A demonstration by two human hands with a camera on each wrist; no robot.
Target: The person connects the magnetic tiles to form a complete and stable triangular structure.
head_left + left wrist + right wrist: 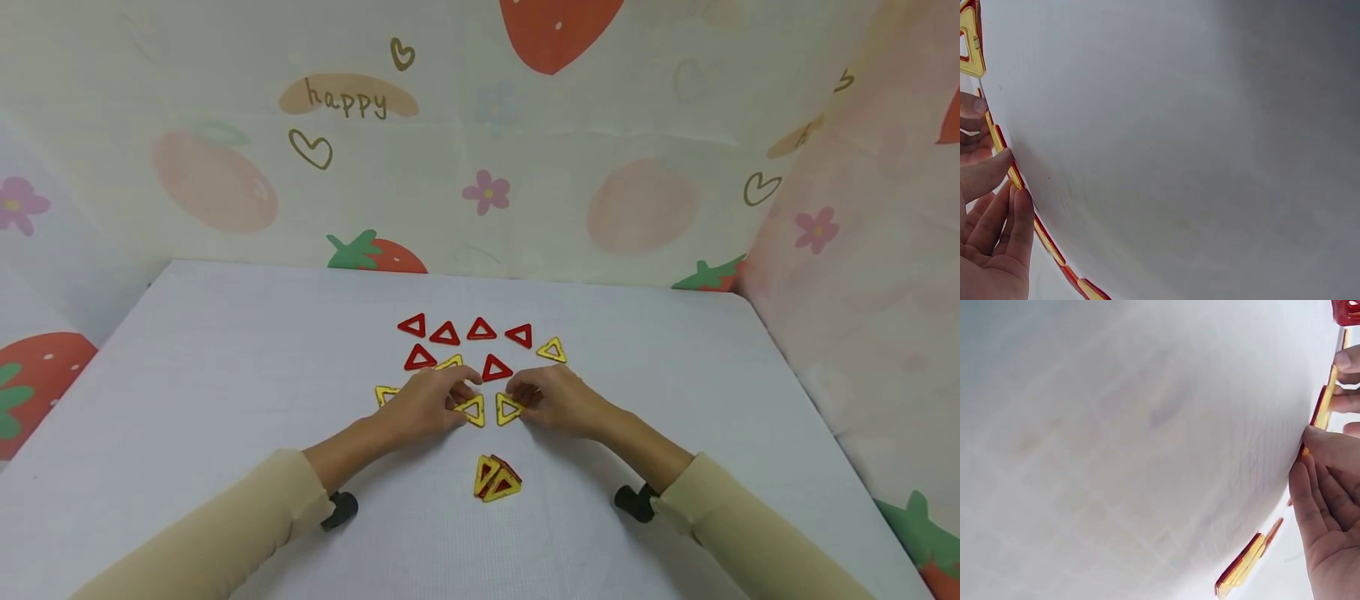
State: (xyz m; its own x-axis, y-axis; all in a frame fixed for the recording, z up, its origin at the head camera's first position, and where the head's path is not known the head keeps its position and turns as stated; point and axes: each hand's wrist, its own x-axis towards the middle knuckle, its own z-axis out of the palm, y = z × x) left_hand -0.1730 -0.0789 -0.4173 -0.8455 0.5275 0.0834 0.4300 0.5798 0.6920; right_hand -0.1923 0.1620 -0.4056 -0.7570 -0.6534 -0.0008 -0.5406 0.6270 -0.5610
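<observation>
Two yellow triangular magnetic tiles face each other with a narrow gap between them, just above the table. My left hand (433,402) pinches the left yellow triangle tile (479,411) between thumb and fingers. The right yellow triangle tile (501,409) is pinched the same way by my right hand (561,400). In the left wrist view, the thumb and fingers (1021,212) grip a thin tile edge; the right wrist view shows fingers (1302,487) on a tile edge too. Nearer to me stands a small pyramid (501,482) of yellow and red triangles.
Several red triangle tiles (481,330) lie beyond the hands. A yellow triangle (552,350) lies at the right of them, another (384,392) is partly behind the left hand, and one more (451,362) shows above it. The white table (225,350) meets a patterned cloth behind.
</observation>
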